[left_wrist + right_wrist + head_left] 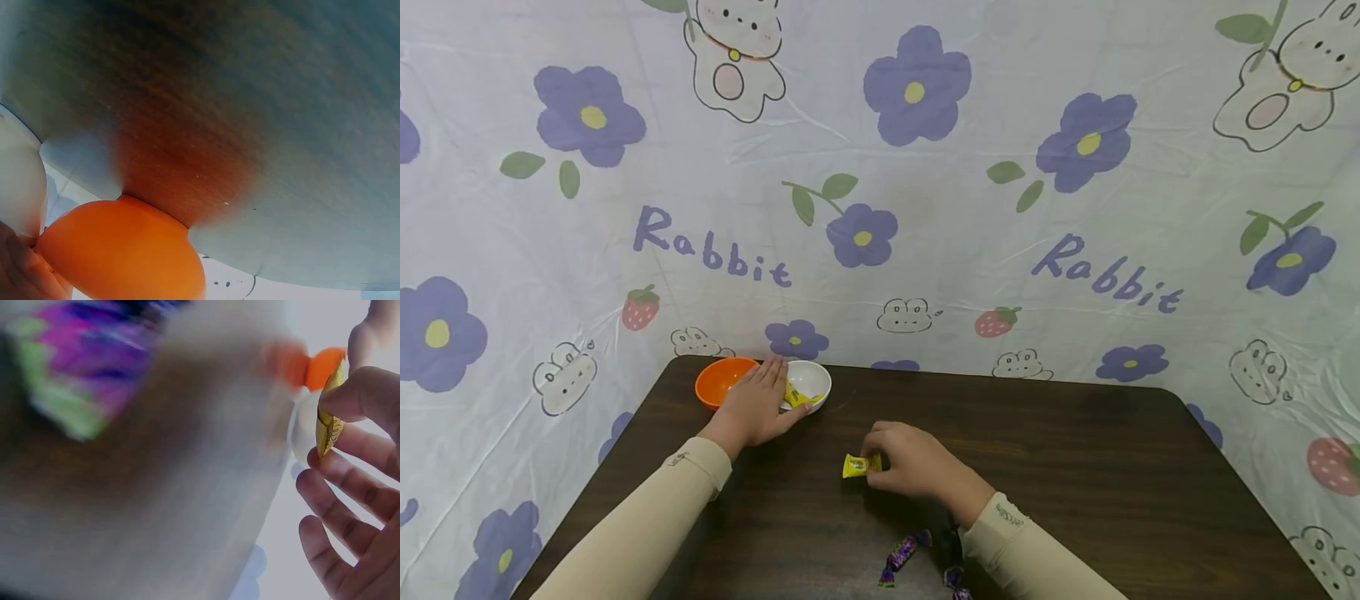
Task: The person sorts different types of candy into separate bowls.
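Between thumb and fingers, my right hand (921, 467) pinches a yellow wrapped candy (853, 467) above the dark table. The same candy (327, 428) shows edge-on in the right wrist view. At the back left, my left hand (751, 410) lies with straight fingers over the adjoining rims of an orange bowl (717, 382) and a white bowl (818, 379). Yellow wrapped candy (797, 397) lies inside the white bowl, partly covered by that hand. The left wrist view shows the outside of the orange bowl (125, 250) close up.
Near the front of the brown table (1060, 467), a purple wrapped candy (902, 558) lies by the right forearm. Another purple candy (956, 579) is partly hidden beside the sleeve. A cloth (955, 192) printed with flowers and rabbits hangs behind the table.
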A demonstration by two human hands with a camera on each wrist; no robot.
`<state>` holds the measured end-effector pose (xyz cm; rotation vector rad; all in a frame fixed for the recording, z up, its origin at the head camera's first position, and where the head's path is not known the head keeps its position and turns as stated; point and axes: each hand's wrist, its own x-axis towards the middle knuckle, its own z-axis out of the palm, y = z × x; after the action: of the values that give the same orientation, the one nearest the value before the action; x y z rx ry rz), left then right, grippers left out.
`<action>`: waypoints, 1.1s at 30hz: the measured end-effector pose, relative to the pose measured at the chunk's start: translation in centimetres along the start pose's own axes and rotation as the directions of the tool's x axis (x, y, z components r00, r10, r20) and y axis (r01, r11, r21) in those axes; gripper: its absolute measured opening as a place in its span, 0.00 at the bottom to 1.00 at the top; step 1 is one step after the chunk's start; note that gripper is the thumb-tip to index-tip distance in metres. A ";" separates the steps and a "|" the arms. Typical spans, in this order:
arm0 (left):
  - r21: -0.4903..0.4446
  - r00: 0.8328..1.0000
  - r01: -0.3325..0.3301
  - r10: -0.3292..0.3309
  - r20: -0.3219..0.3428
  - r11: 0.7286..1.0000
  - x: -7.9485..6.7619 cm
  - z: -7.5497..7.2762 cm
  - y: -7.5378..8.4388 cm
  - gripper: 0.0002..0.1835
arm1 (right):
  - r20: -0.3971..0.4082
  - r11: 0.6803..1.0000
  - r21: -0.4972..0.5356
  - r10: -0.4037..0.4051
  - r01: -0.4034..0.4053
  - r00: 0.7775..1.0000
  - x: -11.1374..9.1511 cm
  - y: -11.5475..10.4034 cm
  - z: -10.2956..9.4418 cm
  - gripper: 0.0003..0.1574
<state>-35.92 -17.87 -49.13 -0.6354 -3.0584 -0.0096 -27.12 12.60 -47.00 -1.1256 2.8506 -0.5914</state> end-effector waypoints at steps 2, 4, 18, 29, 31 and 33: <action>-0.002 1.000 0.001 -0.001 0.001 1.000 0.1 0.0 0.0 0.54 | -0.023 1.000 0.001 -0.002 0.002 1.000 0.6 0.1 -0.4 0.07; 0.000 1.000 0.003 -0.003 0.004 1.000 0.1 0.0 0.0 0.54 | -0.042 1.000 0.007 -0.004 0.004 0.999 1.3 0.1 -0.7 0.06; -0.024 1.000 0.002 -0.002 -0.010 1.000 -0.1 -0.1 0.0 0.53 | -0.086 0.996 0.053 0.070 -0.065 0.994 6.0 0.4 -2.0 0.07; -0.016 1.000 0.007 -0.007 -0.003 1.000 -0.1 -0.2 0.0 0.54 | -0.113 0.989 0.048 0.146 -0.141 0.983 8.7 0.8 -1.7 0.09; -0.018 1.000 0.006 -0.006 -0.004 1.000 -0.1 -0.2 0.0 0.53 | -0.125 0.989 0.045 0.146 -0.142 0.981 9.1 0.9 -1.5 0.08; -0.016 1.000 0.007 -0.007 -0.005 1.000 -0.2 -0.3 0.1 0.53 | -0.136 0.989 0.037 0.148 -0.144 0.980 9.5 1.0 -1.2 0.08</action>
<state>-35.71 -17.80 -48.85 -0.6244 -3.0588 -0.0354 -34.96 7.37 -45.07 -0.8946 2.9971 -0.7229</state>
